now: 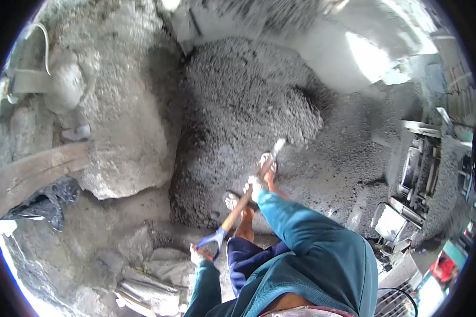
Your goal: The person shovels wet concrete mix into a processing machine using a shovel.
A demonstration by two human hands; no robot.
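Observation:
A shovel (238, 211) with a wooden shaft and a blue D-shaped handle slants across the middle of the head view. My left hand (200, 255) is closed on the D-handle at the lower end. Further up, my right hand (256, 188) wraps round the shaft. The blade is largely hidden under a heap of wet grey gravel mix (296, 119). Around it spreads a larger grey gravel pile (227, 84). My feet, the left one (232, 201) and the right one (268, 162), stand close to the shaft.
A large rough concrete block (127, 116) rises at the left, with a wooden beam (37, 171) and a black plastic bag (47, 198) beside it. Dusty metal machinery (419, 169) stands at the right. A metal grate (394, 301) lies at the lower right.

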